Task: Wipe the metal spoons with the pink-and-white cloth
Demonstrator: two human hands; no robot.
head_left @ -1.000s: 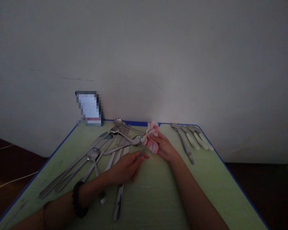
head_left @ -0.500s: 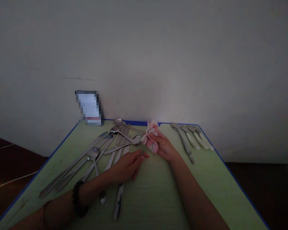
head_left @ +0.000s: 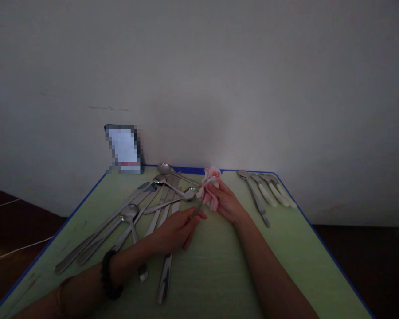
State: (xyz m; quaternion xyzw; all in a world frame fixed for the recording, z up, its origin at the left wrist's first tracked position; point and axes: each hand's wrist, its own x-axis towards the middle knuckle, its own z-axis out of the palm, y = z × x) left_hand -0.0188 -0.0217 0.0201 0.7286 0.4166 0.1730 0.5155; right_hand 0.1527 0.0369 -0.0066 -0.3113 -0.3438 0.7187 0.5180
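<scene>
At the far middle of the green table, the right hand is closed around a crumpled pink cloth, palm turned inward, forearm running in from the lower right. Left hand, palm down with a dark bead bracelet at the wrist, pinches the end of a thin metal utensil handle between thumb and fingers; the handle's far end disappears into the cloth, so which kind of utensil it is cannot be told. Just left of both hands lies a loose heap of steel cutlery, spoons and knives crossing one another. Well apart, near the far right corner, a sorted row holds a steel spoon beside three pieces with white handles. A small stand against the wall at the far left corner is pixelated; no writing or brand can be read anywhere
</scene>
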